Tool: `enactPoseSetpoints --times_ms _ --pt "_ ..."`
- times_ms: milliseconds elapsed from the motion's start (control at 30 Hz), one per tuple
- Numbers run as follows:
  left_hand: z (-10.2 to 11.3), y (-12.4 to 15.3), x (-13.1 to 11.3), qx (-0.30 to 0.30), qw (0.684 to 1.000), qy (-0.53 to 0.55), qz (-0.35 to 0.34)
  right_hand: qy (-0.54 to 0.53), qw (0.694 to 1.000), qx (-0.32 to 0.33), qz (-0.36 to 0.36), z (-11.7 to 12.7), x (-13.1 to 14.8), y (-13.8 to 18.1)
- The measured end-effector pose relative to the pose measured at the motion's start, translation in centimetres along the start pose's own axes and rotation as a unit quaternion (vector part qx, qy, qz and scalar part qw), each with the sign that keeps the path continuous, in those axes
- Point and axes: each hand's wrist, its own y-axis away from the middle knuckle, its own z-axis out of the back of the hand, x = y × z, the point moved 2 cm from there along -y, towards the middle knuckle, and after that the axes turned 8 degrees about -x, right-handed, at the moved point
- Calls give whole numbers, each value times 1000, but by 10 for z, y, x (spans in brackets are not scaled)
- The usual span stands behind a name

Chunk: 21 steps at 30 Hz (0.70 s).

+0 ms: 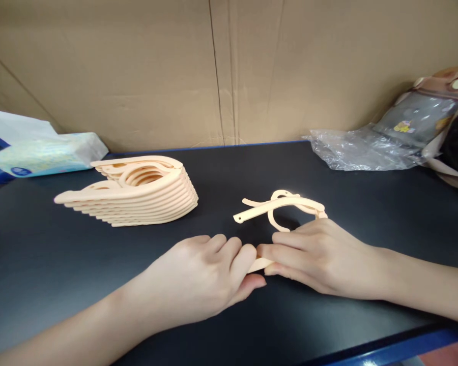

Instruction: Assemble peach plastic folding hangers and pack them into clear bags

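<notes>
Both my hands grip one cream plastic folding hanger point(278, 204) low over the black table. My left hand point(209, 272) is closed, with its thumb and fingers around the end of the hanger's near arm. My right hand point(320, 256) pinches the same arm a little further right, beside the left fingertips. A short strip of that arm shows between the hands; the rest is covered by fingers. Beyond my right hand the hanger's hook and far arm stick out to the left. A neat stack of similar folded hangers point(156, 201) lies to the left, apart from my hands.
A tissue pack point(53, 152) lies at the back left. Clear plastic wrap point(366, 147) and a bag with a brown top point(423, 112) are at the back right. A cardboard wall point(156, 76) closes off the back of the black table point(80, 284), whose near edge is blue.
</notes>
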Motion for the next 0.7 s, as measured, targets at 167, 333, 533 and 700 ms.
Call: enactPoseSetpoints --times_ms 167,333,533,700 --pt "-2 2 -2 27 994 96 41 1 1000 -16 1 -2 2 -3" --pt "-1 3 -3 44 992 105 46 4 1000 -19 8 3 3 -4" --pt "-1 7 -5 49 995 66 50 -3 998 -53 35 19 -2 -5" --pt "-2 9 -4 50 996 55 50 31 994 -101 -33 33 -22 -2"
